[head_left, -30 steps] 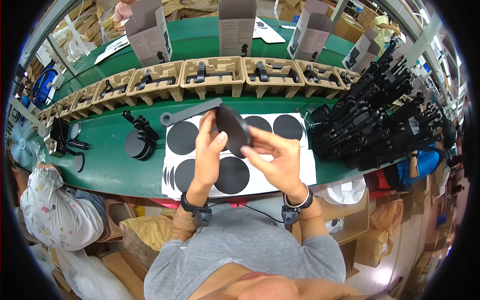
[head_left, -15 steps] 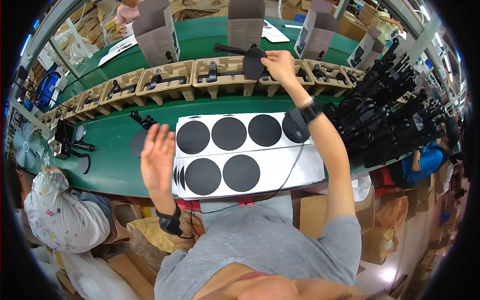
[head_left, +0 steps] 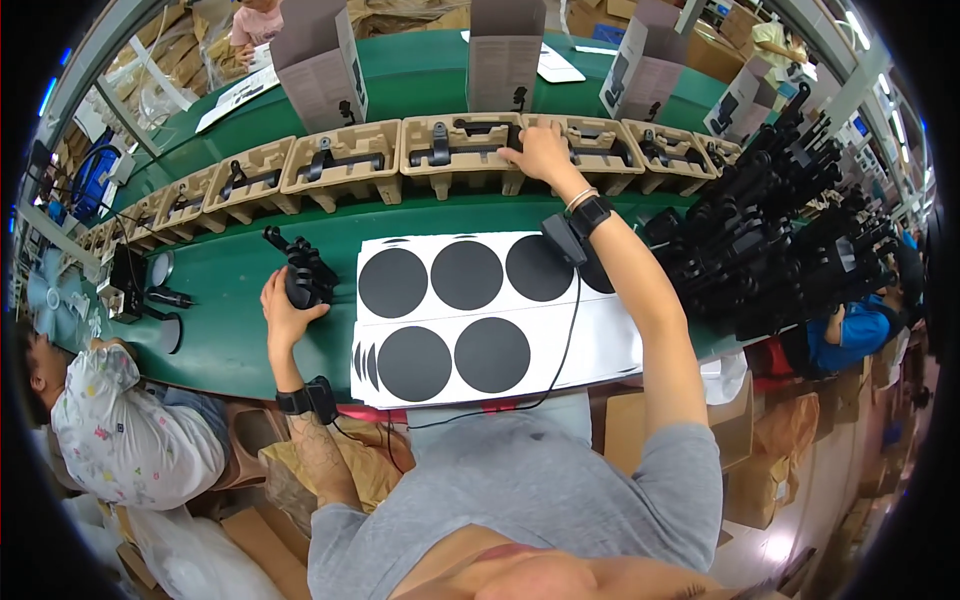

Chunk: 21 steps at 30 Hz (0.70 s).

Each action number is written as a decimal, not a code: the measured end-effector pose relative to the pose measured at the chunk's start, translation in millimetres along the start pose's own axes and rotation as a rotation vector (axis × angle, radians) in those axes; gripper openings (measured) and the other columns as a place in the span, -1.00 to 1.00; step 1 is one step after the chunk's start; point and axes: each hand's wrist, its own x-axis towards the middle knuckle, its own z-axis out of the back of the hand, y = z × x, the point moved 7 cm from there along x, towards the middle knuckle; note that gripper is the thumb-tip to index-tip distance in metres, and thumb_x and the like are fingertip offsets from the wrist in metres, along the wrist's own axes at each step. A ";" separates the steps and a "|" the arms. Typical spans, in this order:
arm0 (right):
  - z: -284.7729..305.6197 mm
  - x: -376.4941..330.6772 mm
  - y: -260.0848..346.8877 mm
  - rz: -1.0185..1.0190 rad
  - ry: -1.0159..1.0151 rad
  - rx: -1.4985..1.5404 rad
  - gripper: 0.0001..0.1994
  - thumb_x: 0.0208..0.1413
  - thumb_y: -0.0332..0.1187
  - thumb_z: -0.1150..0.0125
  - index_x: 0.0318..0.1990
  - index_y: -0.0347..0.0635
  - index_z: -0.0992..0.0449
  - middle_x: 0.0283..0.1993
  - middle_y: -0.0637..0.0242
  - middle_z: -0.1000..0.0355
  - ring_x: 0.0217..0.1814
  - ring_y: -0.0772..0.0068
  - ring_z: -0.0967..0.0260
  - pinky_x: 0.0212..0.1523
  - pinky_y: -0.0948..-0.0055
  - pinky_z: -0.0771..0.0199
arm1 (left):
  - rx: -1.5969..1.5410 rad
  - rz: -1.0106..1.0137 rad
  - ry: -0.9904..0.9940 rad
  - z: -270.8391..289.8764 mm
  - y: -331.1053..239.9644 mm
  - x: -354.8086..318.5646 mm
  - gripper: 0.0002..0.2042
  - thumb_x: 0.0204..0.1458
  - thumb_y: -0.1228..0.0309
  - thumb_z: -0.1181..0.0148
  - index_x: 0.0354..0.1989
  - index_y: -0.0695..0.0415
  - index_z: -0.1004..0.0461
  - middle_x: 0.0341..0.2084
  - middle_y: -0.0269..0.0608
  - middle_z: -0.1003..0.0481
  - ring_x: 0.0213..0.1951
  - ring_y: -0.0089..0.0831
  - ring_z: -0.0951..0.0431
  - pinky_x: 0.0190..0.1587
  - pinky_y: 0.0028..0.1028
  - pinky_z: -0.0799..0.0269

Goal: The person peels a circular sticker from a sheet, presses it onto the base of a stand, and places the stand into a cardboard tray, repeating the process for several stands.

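Observation:
My left hand (head_left: 287, 312) curls its thumb and fingers around the base end of a black jointed stand (head_left: 312, 275) on the green table, left of the white sheets. At the far side, my right hand (head_left: 541, 153) grips the end of another black stand (head_left: 482, 128), whose arm lies along a brown moulded-pulp tray (head_left: 420, 184). My right fingers hide most of its round base. A black clamp-like part (head_left: 440, 146) sits in the same tray. Between my arms lie white sheets (head_left: 585, 345) with large black round stickers (head_left: 467, 275).
More pulp trays (head_left: 341, 165) holding black parts form a row along the table. Tall grey boxes (head_left: 316, 70) stand behind them. Many black stands (head_left: 750, 220) are heaped at the right. A cable (head_left: 572, 350) runs over the sheets. A co-worker (head_left: 130, 430) sits at the left.
My right hand has lowered its black stand from above the trays into one of them. My left hand has moved from open beside the sheets to a grasp on the stand at the left.

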 end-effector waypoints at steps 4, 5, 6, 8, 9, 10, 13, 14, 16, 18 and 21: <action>-20.4 -19.3 -3.4 -0.053 0.362 0.021 -0.23 -0.01 0.28 -0.18 0.14 -0.22 -0.46 0.47 -0.23 0.23 0.54 -0.28 0.42 0.30 -0.42 0.14 | 0.128 -0.039 -0.084 8.3 13.0 18.2 0.00 -0.58 0.32 -0.60 0.25 0.11 -0.27 0.18 0.08 -0.29 0.25 0.06 -0.17 0.29 -0.16 -0.14; -15.3 -23.5 -7.5 -0.059 0.364 0.013 -0.22 -0.03 0.32 -0.16 0.18 -0.13 -0.44 0.48 -0.23 0.25 0.53 -0.33 0.42 0.29 -0.45 0.17 | 0.031 -0.016 -0.020 15.0 0.5 21.0 -0.01 -0.60 0.35 -0.60 0.24 0.09 -0.29 0.14 0.08 -0.32 0.21 0.05 -0.23 0.26 -0.15 -0.19; -9.7 -26.9 -12.0 -0.066 0.366 0.004 -0.21 -0.04 0.35 -0.15 0.22 -0.04 -0.41 0.48 -0.24 0.28 0.52 -0.38 0.43 0.28 -0.48 0.21 | -0.065 0.008 0.045 14.3 -7.8 24.0 -0.01 -0.62 0.38 -0.60 0.23 0.07 -0.31 0.10 0.09 -0.36 0.17 0.05 -0.29 0.22 -0.14 -0.24; 7.3 -38.4 0.2 -0.083 0.541 -0.038 -0.11 -0.05 0.38 -0.11 0.36 0.02 -0.22 0.51 -0.18 0.41 0.54 -0.31 0.51 0.31 -0.46 0.33 | -0.050 -0.006 0.030 19.7 -1.7 18.3 -0.04 -0.61 0.43 -0.60 0.21 0.06 -0.33 0.06 0.05 -0.40 0.12 -0.05 -0.36 0.16 -0.23 -0.32; 29.2 -49.7 19.1 0.017 0.457 0.047 -0.16 -0.01 0.29 -0.15 0.35 -0.02 -0.24 0.50 -0.17 0.33 0.54 -0.26 0.42 0.35 -0.34 0.26 | -0.189 0.066 -0.032 28.5 3.9 14.4 -0.05 -0.57 0.44 -0.60 0.21 0.08 -0.32 0.06 0.02 -0.40 0.13 -0.12 -0.35 0.15 -0.28 -0.31; 47.9 -66.8 44.0 0.127 0.375 0.133 -0.22 0.03 0.20 -0.19 0.33 -0.06 -0.25 0.49 -0.17 0.24 0.53 -0.22 0.34 0.38 -0.23 0.19 | -0.326 0.150 -0.102 38.6 14.7 7.3 -0.07 -0.54 0.45 -0.60 0.22 0.10 -0.32 0.05 -0.01 -0.40 0.14 -0.19 -0.35 0.14 -0.34 -0.30; 103.2 -144.4 105.3 0.429 0.231 0.604 -0.41 0.02 -0.28 -0.28 0.25 -0.19 -0.32 0.28 -0.10 -0.18 0.35 -0.12 -0.06 0.29 0.17 -0.18 | -0.643 0.071 -0.266 69.6 -18.8 -35.9 -0.14 -0.38 0.53 -0.53 0.24 0.23 -0.26 0.09 -0.04 -0.36 0.10 -0.27 -0.37 0.08 -0.35 -0.34; 115.3 -173.1 124.1 0.412 0.245 0.737 -0.44 -0.01 -0.42 -0.27 0.21 -0.24 -0.33 0.18 -0.06 -0.30 0.27 -0.10 -0.17 0.22 0.25 -0.27 | -0.856 -0.005 -0.373 74.4 -29.1 -50.9 -0.15 -0.34 0.56 -0.50 0.26 0.26 -0.23 0.11 -0.02 -0.34 0.09 -0.26 -0.39 0.07 -0.32 -0.36; 106.5 -222.0 143.7 0.500 0.190 0.739 -0.46 -0.10 -0.53 -0.23 0.15 -0.27 -0.38 0.10 0.01 -0.35 0.18 -0.05 -0.25 0.13 0.24 -0.36 | -0.946 -0.131 -0.371 66.3 -60.3 -73.1 -0.13 -0.30 0.43 -0.52 0.29 0.25 -0.19 0.13 0.03 -0.31 0.08 -0.25 -0.41 0.06 -0.28 -0.38; 82.5 -247.7 151.4 0.605 0.160 0.600 -0.47 -0.15 -0.55 -0.22 0.11 -0.28 -0.41 0.08 0.04 -0.36 0.15 0.01 -0.27 0.11 0.26 -0.38 | -1.309 -0.289 -0.112 48.7 -117.8 -97.7 -0.06 -0.33 0.23 -0.55 0.29 0.25 -0.18 0.13 0.06 -0.31 0.11 -0.22 -0.40 0.09 -0.24 -0.39; 70.0 -258.1 165.3 0.721 0.071 0.489 -0.60 -0.22 -0.58 -0.18 -0.09 -0.31 -0.47 -0.06 0.15 -0.37 0.01 0.16 -0.31 -0.03 0.32 -0.42 | -1.440 -0.239 0.058 23.8 -158.2 -117.4 -0.02 -0.36 0.12 -0.54 0.27 0.29 -0.17 0.13 0.09 -0.30 0.13 -0.14 -0.40 0.11 -0.18 -0.41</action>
